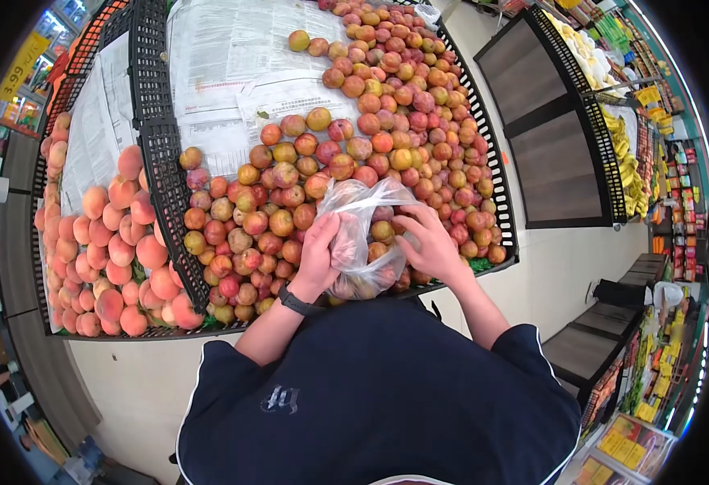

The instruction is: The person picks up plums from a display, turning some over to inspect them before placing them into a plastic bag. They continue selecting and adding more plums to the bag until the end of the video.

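Observation:
A clear plastic bag [362, 212] hangs between my two hands, over the near edge of a heap of red and yellow plums [289, 174]. My left hand [319, 249] has its fingers closed on the left side of the bag. At the bag's right side, my right hand [433, 242] has bent fingers against the plastic near the opening. Some plums show through or behind the film; whether any lie inside the bag, I cannot tell. A dark band sits on my left wrist.
Peaches [120, 242] fill a section at the left, behind a black crate wall [160, 153]. Newspaper [217, 73] lines the plum section. A black slatted edge [496, 162] bounds it at right. Farther right stand a dark display stand [560, 153] and bananas [628, 166].

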`<state>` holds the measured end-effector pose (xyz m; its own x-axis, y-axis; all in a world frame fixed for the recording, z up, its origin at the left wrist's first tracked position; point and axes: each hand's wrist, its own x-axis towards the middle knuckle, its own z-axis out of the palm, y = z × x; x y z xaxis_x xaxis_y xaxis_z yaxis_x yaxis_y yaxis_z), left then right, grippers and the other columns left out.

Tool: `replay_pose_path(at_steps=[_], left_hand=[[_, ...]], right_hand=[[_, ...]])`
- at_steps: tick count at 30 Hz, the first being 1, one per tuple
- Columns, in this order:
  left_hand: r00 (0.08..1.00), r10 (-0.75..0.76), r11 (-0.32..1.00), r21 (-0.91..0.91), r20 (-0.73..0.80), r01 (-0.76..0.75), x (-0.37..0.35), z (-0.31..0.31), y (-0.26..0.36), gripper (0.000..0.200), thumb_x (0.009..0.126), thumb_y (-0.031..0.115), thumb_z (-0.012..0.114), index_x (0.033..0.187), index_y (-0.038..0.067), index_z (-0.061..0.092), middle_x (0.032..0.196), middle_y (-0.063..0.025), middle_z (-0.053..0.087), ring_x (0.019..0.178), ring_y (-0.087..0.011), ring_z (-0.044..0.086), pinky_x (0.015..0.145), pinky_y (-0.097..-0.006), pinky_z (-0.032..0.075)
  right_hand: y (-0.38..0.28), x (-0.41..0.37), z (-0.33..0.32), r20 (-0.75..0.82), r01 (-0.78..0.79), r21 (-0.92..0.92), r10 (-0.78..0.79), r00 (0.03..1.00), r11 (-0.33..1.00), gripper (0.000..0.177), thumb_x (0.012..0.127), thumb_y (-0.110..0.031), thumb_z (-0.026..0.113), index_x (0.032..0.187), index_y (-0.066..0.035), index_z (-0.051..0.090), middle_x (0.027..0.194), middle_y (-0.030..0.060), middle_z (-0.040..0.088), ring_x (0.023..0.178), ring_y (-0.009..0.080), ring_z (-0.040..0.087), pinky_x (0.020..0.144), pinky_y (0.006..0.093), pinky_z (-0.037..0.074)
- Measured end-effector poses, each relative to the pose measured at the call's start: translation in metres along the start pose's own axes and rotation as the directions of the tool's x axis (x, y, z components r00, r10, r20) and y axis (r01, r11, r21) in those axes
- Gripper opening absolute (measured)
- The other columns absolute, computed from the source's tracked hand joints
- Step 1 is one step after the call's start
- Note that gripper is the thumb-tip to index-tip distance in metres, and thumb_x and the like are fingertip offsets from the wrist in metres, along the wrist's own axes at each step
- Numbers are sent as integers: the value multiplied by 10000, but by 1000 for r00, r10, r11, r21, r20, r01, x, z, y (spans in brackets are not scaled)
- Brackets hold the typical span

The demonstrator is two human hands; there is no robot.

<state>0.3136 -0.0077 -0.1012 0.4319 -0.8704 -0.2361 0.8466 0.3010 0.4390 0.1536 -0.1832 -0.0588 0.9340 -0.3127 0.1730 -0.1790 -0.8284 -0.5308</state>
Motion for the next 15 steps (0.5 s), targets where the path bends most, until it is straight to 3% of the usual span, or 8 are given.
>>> replay_pose_path(at_steps=[1, 4, 6, 8, 9, 11, 15], left_hand=[[1000, 9, 1000, 24, -18, -9, 1, 0, -2, 262, 1069, 235, 479, 1088, 31, 642, 702, 29, 568, 538, -43, 477, 509, -207, 392], [998, 32, 997, 73, -50, -28, 2, -7, -6, 263, 1069, 231, 478, 1091, 27, 642, 710, 25, 574, 551, -46, 490, 520, -209, 400], [999, 28, 997, 67, -28, -26, 2, -6, -5, 263, 1070, 228, 475, 1093, 27, 643, 709, 23, 574, 551, -47, 491, 520, -209, 399], [995, 20, 997, 75, -100, -13, 1, 3, -5, 265, 1070, 224, 472, 1094, 22, 641, 690, 27, 556, 536, -46, 474, 504, -208, 383], [990, 19, 997, 77, -138, -9, 1, 7, -4, 266, 1071, 222, 471, 1095, 20, 640, 680, 29, 547, 528, -45, 466, 495, -207, 375], [998, 4, 998, 62, -59, 0, 2, -1, -4, 267, 1070, 218, 471, 1094, 14, 642, 666, 37, 530, 521, -43, 454, 487, -205, 361], [998, -14, 1000, 27, 66, 12, 0, -6, -2, 271, 1071, 211, 471, 1097, 3, 643, 653, 47, 513, 515, -42, 442, 483, -203, 351]], right_hand=[[-2, 3, 3, -11, -9, -53, 8, 1000, 999, 357, 858, -74, 669, 1207, -35, 608, 1276, 182, 543, 1176, 382, 544, 973, 432, 473], [3, 7, 21, -152, -226, -17, 221, 963, 974, 421, 861, -101, 688, 1261, -38, 571, 1287, 188, 516, 1196, 379, 535, 975, 431, 468], [7, 8, 27, -191, -218, -121, 193, 962, 968, 432, 877, -168, 700, 1264, -31, 569, 1272, 198, 526, 1185, 390, 535, 980, 440, 463], [9, 8, 32, -212, -185, -295, 124, 969, 937, 443, 882, -215, 709, 1260, -27, 573, 1263, 203, 532, 1184, 387, 536, 973, 443, 467], [12, 8, 34, -213, -179, -269, 123, 969, 946, 466, 879, -247, 714, 1267, -32, 573, 1230, 203, 537, 1152, 384, 541, 937, 446, 473], [15, 8, 33, -213, -169, -214, 123, 969, 962, 513, 872, -312, 725, 1282, -42, 574, 1163, 203, 546, 1088, 379, 553, 865, 450, 487], [6, 13, 26, -104, -282, -409, 263, 959, 868, 534, 874, -370, 715, 1287, -59, 581, 1037, 193, 545, 976, 377, 565, 818, 460, 489]])
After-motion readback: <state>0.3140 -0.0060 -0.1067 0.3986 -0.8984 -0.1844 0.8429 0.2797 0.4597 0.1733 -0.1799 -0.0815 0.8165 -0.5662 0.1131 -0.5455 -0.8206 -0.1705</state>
